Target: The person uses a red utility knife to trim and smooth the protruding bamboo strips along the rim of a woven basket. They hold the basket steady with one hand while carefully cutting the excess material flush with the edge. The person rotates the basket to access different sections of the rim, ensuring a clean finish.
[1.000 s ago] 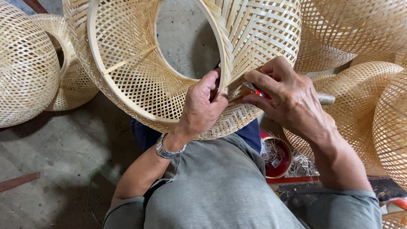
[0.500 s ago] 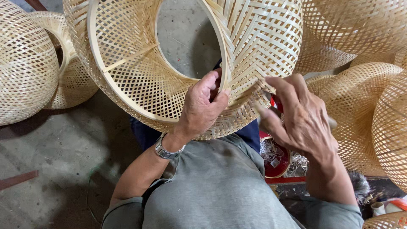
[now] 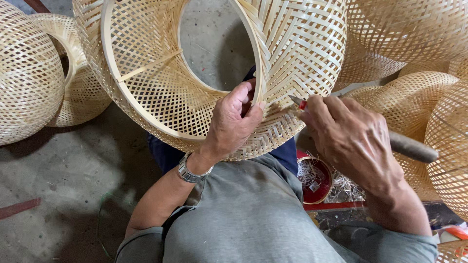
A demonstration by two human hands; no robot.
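Below right hand [image 3: 353, 139], red bowl [image 3: 325, 187] w/ pale bamboo shavings [image 3: 308, 171]

Floor [image 3: 63, 180]: bare grey concrete, stained and scuffed, darker patches near lower left.
Floor mark [image 3: 17, 208]: narrow reddish strip at left edge.
Left surroundings: two woven bamboo shades [image 3: 27, 73] resting on floor, touching each other.
Right surroundings: stacked woven shades [image 3: 414, 29], tightly packed.
Lower right: round red tin [image 3: 317, 182] with pale shavings, beside red ledge [image 3: 336, 205].
Light: soft, even, daylight-like.
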